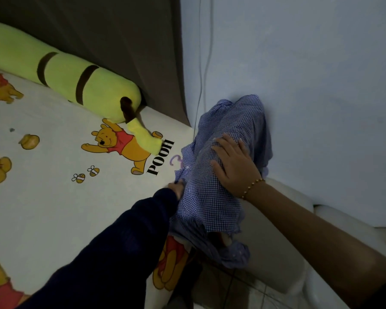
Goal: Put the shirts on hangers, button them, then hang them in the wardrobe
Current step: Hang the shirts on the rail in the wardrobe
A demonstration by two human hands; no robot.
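Note:
A blue-and-white checked shirt [223, 152] lies bunched at the right edge of the bed, partly draped over the side toward the wall. A purple hanger hook [176, 160] pokes out from its left side. My right hand [233, 167] lies on top of the shirt with fingers spread, wearing a gold bead bracelet. My left hand [176, 188], in a dark sleeve, is mostly hidden at the shirt's front edge and seems to pinch the fabric there. White buttons show along the placket.
The bed sheet [60, 197] is white with cartoon bear prints. A long yellow-green plush bolster [60, 72] lies along the far side by a dark curtain [120, 36]. A pale blue wall [310, 74] stands close on the right, with white objects [299, 241] below it.

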